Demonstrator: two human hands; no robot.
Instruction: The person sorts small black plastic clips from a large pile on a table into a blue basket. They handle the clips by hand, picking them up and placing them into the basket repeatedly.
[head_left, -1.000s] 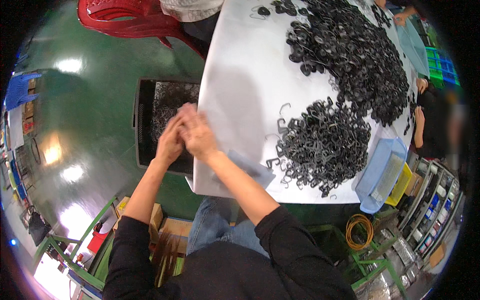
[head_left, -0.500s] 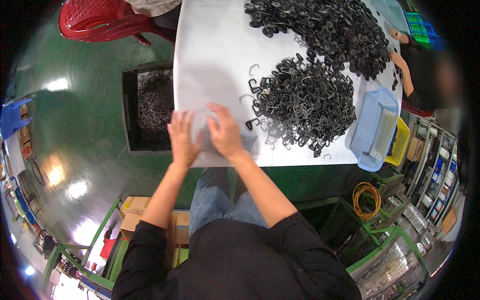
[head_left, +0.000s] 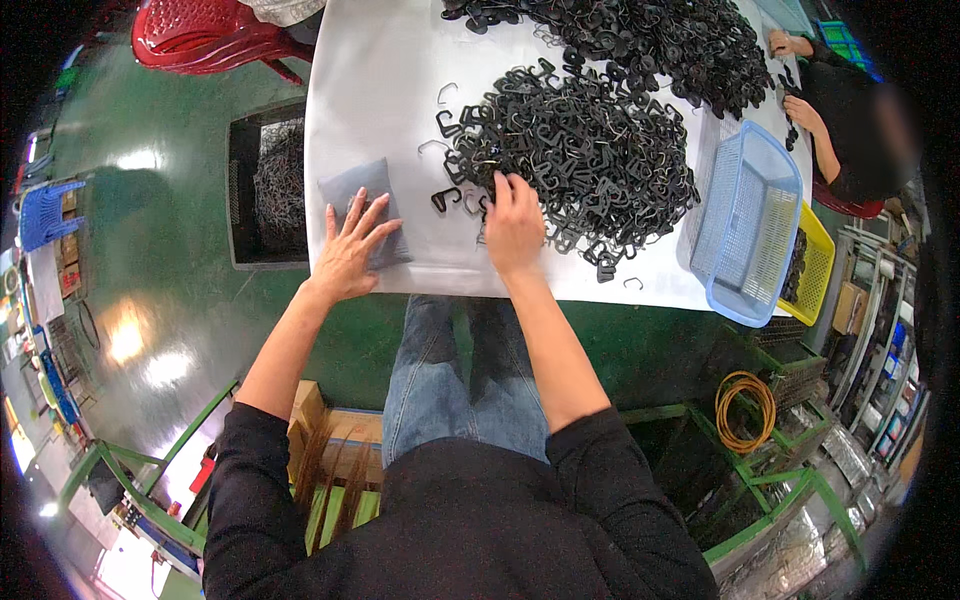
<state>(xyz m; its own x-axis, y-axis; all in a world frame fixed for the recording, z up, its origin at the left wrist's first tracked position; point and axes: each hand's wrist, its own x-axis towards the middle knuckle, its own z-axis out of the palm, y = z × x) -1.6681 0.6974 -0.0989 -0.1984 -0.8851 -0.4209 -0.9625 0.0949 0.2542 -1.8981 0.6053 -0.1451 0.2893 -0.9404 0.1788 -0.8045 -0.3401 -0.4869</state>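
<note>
On the white tabletop, my left hand (head_left: 350, 245) lies with fingers spread on a small grey cushion-like pad (head_left: 360, 177). My right hand (head_left: 515, 228) is at the near left edge of a heap of black hook-shaped clips (head_left: 610, 150). Its fingers are bent together against the clips, and what they hold, if anything, is hidden. A few loose clips and thin wire hooks (head_left: 433, 148) lie left of this heap. Behind it spreads a larger pile of black round-headed pieces (head_left: 670, 45).
A blue basket (head_left: 715, 270) and a yellow basket (head_left: 822, 245) stand at the table's right end. A co-worker's hands (head_left: 800, 112) are at the far right edge. Left of the table, a black crate (head_left: 240, 190) holds wire pieces; a red chair (head_left: 190, 40) stands beyond.
My hands were close together over the pad. The right has moved right to the clip heap, while the left has spread on the pad. The view has shifted a little.
</note>
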